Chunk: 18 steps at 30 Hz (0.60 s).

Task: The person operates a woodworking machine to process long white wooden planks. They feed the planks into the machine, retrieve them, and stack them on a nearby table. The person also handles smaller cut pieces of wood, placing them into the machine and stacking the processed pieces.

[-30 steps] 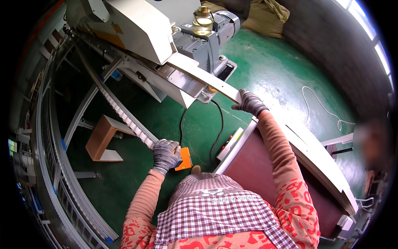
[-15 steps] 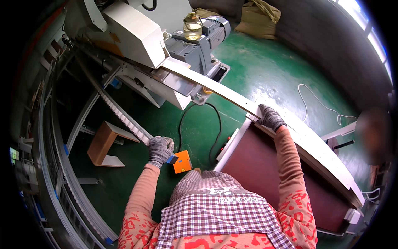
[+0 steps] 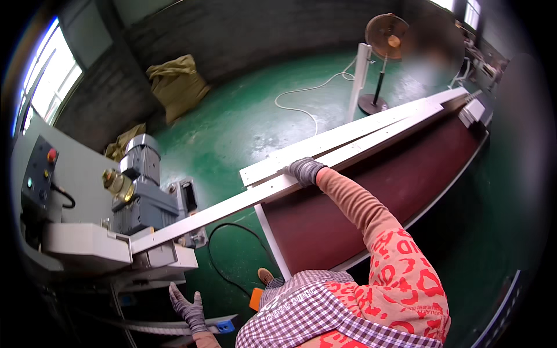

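Overhead view of a person at a strip-feeding machine. The right hand (image 3: 304,170), in a grey knit glove, lies on a long white strip (image 3: 232,210) with its fingers (image 3: 293,168) curled over the strip's far edge, grasping it. This strip runs from the outlet of the grey machine (image 3: 87,243) at lower left, up and to the right along the near edge of a dark red-brown desk (image 3: 371,191), which stands on the green floor (image 3: 243,122). A second white strip (image 3: 348,136) lies just beside the first on its far side, parallel to it and touching or nearly touching it; its near end stops short of the machine.

The left hand (image 3: 187,304), also gloved, is raised at the lower edge of the picture with its fingers (image 3: 174,292) spread and released — it holds nothing and hangs just above a pale ribbed rail (image 3: 168,328), beside a small blue piece (image 3: 226,326).

On the machine sits a grey electric motor (image 3: 142,191) with a brass fitting (image 3: 116,182); a black cable (image 3: 229,255) loops on the floor below. Containers: two tan sacks (image 3: 174,84) rest against the far wall — both bulge, but their contents are hidden. A standing fan (image 3: 386,40) stands beyond the desk, with a white cord (image 3: 307,98) trailing across the floor.
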Tool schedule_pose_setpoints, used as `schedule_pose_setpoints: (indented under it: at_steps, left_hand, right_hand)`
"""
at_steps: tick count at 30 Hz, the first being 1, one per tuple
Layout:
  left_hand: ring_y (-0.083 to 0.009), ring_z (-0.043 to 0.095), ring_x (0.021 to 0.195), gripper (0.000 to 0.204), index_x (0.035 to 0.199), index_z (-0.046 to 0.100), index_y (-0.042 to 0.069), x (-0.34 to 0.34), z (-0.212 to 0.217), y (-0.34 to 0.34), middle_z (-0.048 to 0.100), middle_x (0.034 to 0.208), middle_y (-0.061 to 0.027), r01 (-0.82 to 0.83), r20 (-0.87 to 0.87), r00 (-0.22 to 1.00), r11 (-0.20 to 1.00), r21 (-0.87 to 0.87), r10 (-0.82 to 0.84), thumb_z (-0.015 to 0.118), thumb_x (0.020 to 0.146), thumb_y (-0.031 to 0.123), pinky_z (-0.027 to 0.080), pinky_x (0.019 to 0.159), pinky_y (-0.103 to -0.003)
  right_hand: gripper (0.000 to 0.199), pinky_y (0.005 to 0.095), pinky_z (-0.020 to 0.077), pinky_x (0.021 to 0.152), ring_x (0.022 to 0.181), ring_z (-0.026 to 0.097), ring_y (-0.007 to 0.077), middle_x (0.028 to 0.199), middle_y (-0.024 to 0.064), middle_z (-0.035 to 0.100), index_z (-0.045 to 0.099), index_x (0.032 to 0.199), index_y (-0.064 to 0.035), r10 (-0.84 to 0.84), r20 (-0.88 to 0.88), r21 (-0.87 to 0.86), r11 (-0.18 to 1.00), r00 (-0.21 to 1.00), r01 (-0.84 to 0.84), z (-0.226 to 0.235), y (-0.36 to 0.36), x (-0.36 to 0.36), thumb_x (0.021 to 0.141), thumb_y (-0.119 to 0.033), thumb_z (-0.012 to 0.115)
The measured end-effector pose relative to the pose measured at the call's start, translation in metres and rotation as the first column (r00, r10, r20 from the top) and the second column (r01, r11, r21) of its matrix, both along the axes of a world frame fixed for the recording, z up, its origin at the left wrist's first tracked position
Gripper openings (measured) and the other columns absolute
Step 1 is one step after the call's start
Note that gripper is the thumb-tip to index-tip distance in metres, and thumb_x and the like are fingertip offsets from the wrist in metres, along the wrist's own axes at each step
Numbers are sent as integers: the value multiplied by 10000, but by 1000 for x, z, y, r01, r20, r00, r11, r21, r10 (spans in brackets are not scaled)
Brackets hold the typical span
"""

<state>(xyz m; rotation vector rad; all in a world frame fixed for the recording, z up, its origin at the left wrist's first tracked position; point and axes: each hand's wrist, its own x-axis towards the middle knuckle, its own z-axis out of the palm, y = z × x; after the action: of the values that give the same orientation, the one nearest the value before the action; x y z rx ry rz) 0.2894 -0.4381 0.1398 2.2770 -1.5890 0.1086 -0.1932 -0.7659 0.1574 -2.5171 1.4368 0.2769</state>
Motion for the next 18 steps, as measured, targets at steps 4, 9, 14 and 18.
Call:
schedule_pose_setpoints:
  at_steps: [4,9,14,18]
  left_hand:
    - [-351,233,1349,1037,1449,254,130,8,17,-81,236,1476,-151,106,216,969,991,77,-120,773,575,334,183,1121,-446]
    - [-339,169,1380,1183,1448,210,121,-5,24,-184,184,1490,-173,329,324,863,918,221,-387,837,493,427,100,1136,-440]
    - [-327,432,1182,1040,1376,351,68,-1,12,-244,456,1270,-186,414,246,796,794,445,-553,807,489,366,282,1039,-421]
    - [-299,619,787,718,1142,551,60,-28,11,-267,634,841,-128,495,187,755,734,464,-628,795,528,340,489,732,-398]
  right_hand:
    - [558,411,472,873,1033,617,294,1091,120,643,540,1207,-151,-185,-103,-3,983,977,186,22,22,-34,679,-26,667]
    - [546,439,394,952,1115,567,261,1160,103,607,531,1218,-145,-306,-143,-59,952,941,301,13,40,-91,698,-34,653]
    - [556,525,317,1015,1151,536,246,1192,58,584,517,1223,-173,-454,-198,-94,891,869,444,9,48,-130,701,-43,662]
    - [434,577,276,1035,1203,500,247,1261,49,551,517,1231,-186,-553,-255,-82,830,794,552,-2,42,-167,820,-60,572]
